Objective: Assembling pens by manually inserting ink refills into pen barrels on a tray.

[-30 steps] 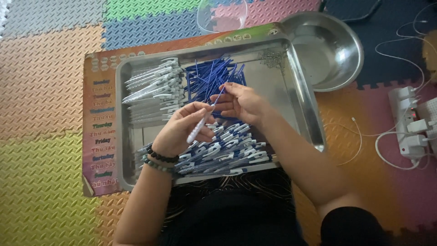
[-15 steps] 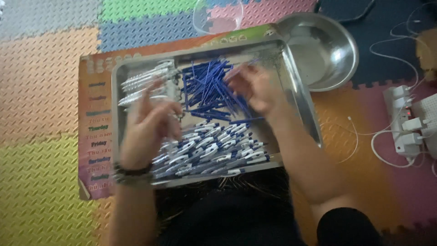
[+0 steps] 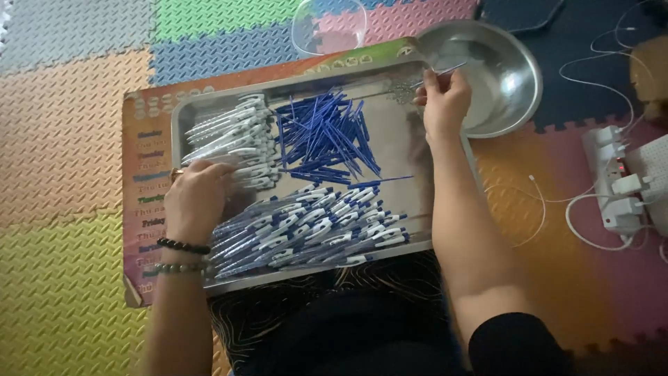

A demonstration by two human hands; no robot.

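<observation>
A steel tray [image 3: 314,78] lies in front of me on a printed board. It holds white pen barrels [image 3: 226,132] at the left, loose blue refills [image 3: 327,136] in the middle and finished white-and-blue pens [image 3: 306,226] along the near side. My left hand [image 3: 197,200], with bead bracelets at the wrist, rests on the near end of the white barrels, its fingers curled around one. My right hand [image 3: 442,104] is at the tray's far right corner, beside a small heap of springs [image 3: 400,90]. It pinches a thin pale piece that points toward the steel bowl [image 3: 504,69].
A clear plastic bowl [image 3: 327,28] stands behind the tray. A white power strip [image 3: 619,181] with plugs and loose cables lies at the right. Coloured foam mats [image 3: 69,139] cover the floor. The board [image 3: 146,174] sticks out left of the tray.
The two hands were together over the tray's middle and have moved apart. The left went to the white barrels. The right reached to the far right corner.
</observation>
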